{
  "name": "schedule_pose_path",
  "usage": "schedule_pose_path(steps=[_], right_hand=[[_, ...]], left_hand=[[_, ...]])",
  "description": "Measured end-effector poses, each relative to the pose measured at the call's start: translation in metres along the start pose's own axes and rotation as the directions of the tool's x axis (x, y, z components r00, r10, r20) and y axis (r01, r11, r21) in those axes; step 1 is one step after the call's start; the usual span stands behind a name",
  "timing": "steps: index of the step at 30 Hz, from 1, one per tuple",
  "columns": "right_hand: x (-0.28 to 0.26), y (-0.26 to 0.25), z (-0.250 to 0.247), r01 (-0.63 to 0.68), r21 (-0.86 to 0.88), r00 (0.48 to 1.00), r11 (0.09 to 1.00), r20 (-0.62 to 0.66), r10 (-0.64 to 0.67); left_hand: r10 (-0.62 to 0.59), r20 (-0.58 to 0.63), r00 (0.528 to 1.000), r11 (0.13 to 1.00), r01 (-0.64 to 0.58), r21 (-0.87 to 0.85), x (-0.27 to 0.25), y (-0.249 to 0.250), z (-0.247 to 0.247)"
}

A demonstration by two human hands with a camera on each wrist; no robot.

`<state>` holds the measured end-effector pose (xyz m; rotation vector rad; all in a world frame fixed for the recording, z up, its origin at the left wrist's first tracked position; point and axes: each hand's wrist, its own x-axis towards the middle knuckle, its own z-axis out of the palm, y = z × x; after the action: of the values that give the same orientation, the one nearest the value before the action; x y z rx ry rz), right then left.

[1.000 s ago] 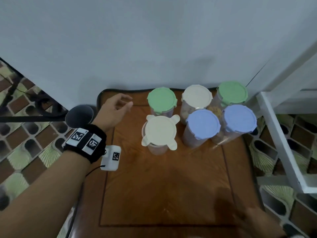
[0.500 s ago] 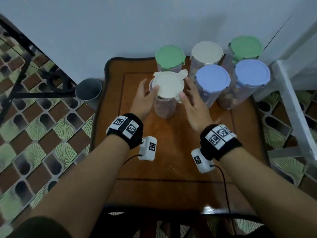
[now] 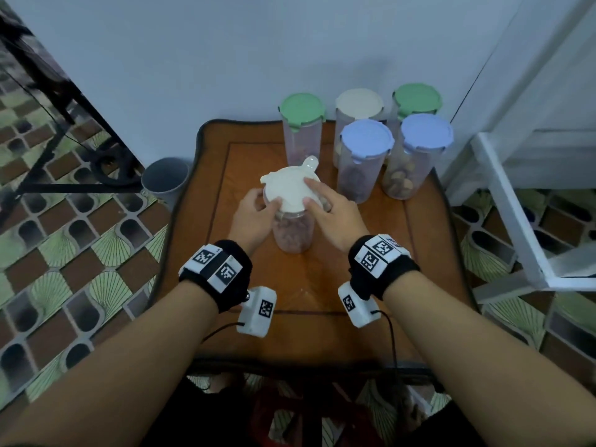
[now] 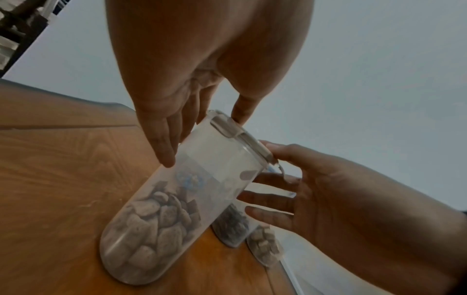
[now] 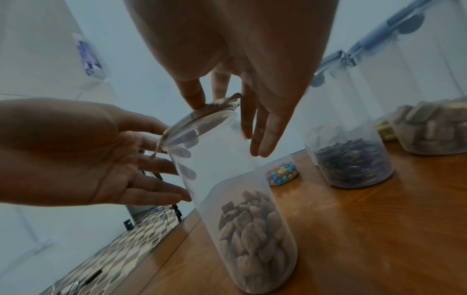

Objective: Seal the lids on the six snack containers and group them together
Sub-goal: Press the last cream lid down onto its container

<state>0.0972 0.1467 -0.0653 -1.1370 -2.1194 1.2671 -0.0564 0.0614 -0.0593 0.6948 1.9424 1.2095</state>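
Note:
A clear container of brown snacks (image 3: 292,233) stands in the middle of the wooden table (image 3: 354,285). Its cream lid (image 3: 288,188) sits on top with one flap raised at the far side. My left hand (image 3: 267,203) touches its left side with straight fingers, thumb on the lid's rim (image 4: 235,129). My right hand (image 3: 314,196) lays its index finger on the lid (image 5: 202,117), the other fingers straight along the container's wall (image 5: 240,199). Five other lidded containers stand behind: green (image 3: 302,108), cream (image 3: 359,104), green (image 3: 417,97), blue (image 3: 366,137) and blue (image 3: 425,130).
A grey bin (image 3: 166,179) stands on the tiled floor left of the table. A white frame (image 3: 516,221) rises close to the table's right edge. The wall runs right behind the back row of containers. Bare table top lies between the front container and me.
Both hands have come in from the sides to the cream-lidded container. They now rest on its lid and walls, where half a second ago they were just beside it.

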Motion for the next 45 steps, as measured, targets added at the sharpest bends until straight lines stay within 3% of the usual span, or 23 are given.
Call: schedule_pose_path(steps=[8, 14, 18, 22, 26, 30, 33, 36, 41, 45], right_hand=[[-0.107, 0.003, -0.005, 0.069, -0.074, 0.997, 0.995, 0.048, -0.065], [-0.135, -0.001, -0.002, 0.078, -0.139, 0.996, 0.987, 0.055, -0.071], [-0.143, -0.006, -0.002, 0.076, -0.209, 0.997, 0.975, 0.014, -0.075], [-0.154, -0.008, -0.001, 0.060, -0.319, 0.998, 0.946, 0.040, -0.050], [-0.161, -0.001, 0.005, 0.090, -0.292, 0.995, 0.952, 0.058, -0.076], [-0.166, -0.001, 0.005, 0.120, -0.273, 0.993, 0.954, 0.039, -0.113], [-0.169, -0.005, 0.007, 0.114, -0.356, 0.991, 0.928, 0.105, -0.081], [-0.168, -0.005, 0.006, 0.102, -0.409, 0.991, 0.907, 0.120, -0.057], [-0.167, 0.001, -0.003, 0.152, -0.294, 0.986, 0.944, 0.110, -0.125], [-0.164, 0.005, -0.007, 0.204, -0.311, 0.975, 0.928, 0.154, -0.163]], left_hand=[[0.025, 0.118, 0.993, 0.992, -0.039, 0.118, -0.103, -0.027, -0.018], [0.062, 0.169, 0.984, 0.974, -0.096, 0.203, -0.131, -0.027, -0.026], [0.056, 0.168, 0.984, 0.990, -0.076, 0.115, -0.139, -0.024, -0.029], [0.039, 0.242, 0.970, 0.997, -0.055, 0.059, -0.150, -0.028, -0.029], [0.016, 0.311, 0.950, 0.999, -0.007, -0.033, -0.155, -0.033, -0.032], [0.013, 0.287, 0.958, 0.998, 0.006, -0.067, -0.157, -0.041, -0.033], [0.025, 0.272, 0.962, 0.997, -0.004, -0.076, -0.159, -0.041, -0.030], [0.069, 0.321, 0.945, 0.994, -0.038, -0.103, -0.159, -0.039, -0.029], [0.128, 0.425, 0.896, 0.992, -0.124, -0.038, -0.152, -0.048, -0.031], [0.170, 0.480, 0.860, 0.938, -0.291, 0.190, -0.149, -0.048, -0.040]])
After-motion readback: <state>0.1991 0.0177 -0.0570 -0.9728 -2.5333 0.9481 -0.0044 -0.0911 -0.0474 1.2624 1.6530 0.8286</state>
